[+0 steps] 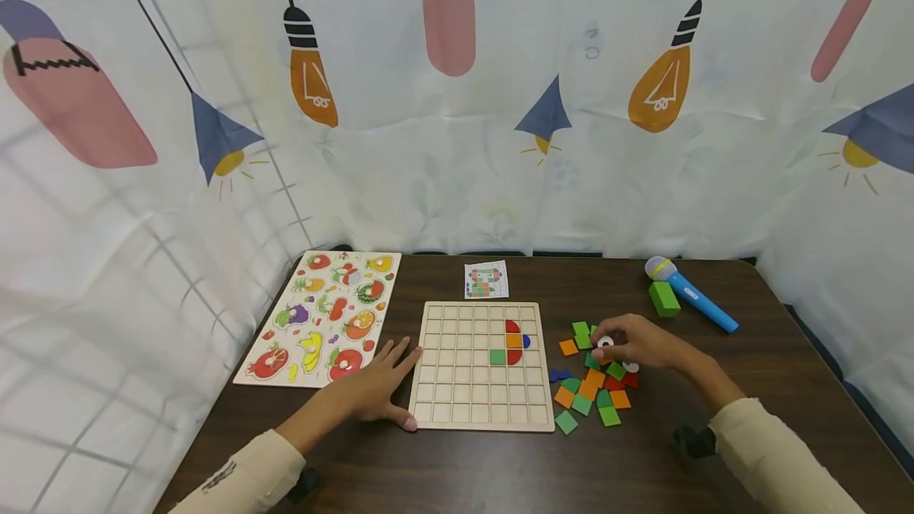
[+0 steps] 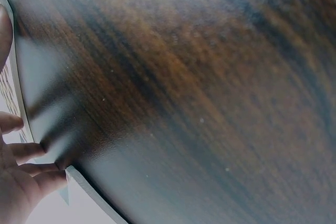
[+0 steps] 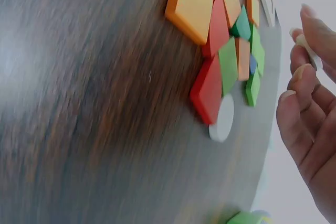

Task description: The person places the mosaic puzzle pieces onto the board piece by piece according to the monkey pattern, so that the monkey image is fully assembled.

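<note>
A wooden grid board lies on the table, bearing a green square, an orange square, red curved pieces and a blue half-round piece. My left hand rests along the board's left edge, fingers spread, thumb at the near left corner. Above the loose pieces at the board's right, my right hand pinches a white round disc between thumb and fingers; its dark centre shows in the head view. Under that hand lie green, orange, red and blue pieces, including a red block and another white disc.
A fruit picture board lies at the left. Behind the grid board is a small pattern card. At the back right, a blue toy microphone lies beside a green block. A printed curtain hangs behind the table.
</note>
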{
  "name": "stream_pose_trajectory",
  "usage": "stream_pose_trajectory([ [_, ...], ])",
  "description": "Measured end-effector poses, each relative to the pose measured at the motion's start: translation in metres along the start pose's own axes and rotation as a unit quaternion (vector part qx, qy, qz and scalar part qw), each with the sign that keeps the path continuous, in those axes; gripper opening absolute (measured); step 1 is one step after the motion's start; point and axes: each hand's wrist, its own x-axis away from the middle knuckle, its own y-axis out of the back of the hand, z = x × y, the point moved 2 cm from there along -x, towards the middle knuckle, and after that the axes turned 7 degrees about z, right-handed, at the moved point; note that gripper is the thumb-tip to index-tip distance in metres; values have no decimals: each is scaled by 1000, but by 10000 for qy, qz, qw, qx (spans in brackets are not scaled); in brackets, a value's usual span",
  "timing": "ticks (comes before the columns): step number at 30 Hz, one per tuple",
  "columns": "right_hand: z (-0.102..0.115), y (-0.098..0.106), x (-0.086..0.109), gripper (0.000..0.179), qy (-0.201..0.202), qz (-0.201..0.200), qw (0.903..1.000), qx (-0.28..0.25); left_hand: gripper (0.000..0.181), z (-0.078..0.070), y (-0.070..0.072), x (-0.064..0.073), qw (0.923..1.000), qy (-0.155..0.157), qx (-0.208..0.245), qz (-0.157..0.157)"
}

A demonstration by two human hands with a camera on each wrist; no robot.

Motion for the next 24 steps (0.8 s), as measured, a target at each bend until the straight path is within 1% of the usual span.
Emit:
stream_pose_trajectory([
  [3,4,-4,-5,28,-106,66,9999,-6,118,-1,1,0,10000,14,-7,4],
  [9,11,-12,-18,30,-20,213,9998,21,118,-1,0,0,10000,16,-25,-9],
  [13,17,-16,-27,34,-78,345,9994,-53,117,0,0,0,10000,2,4,-19],
  [16,21,-18,-33,34,-79,341,9994,-73,118,1,-1,-1,10000,13,16,-13],
  [21,28,-23,-40,33,32,296,9995,-50,118,3,-2,-3,10000,50,-49,-5],
  [24,31,-25,-45,34,40,318,9995,-67,118,4,-2,-4,10000,15,-51,-4],
])
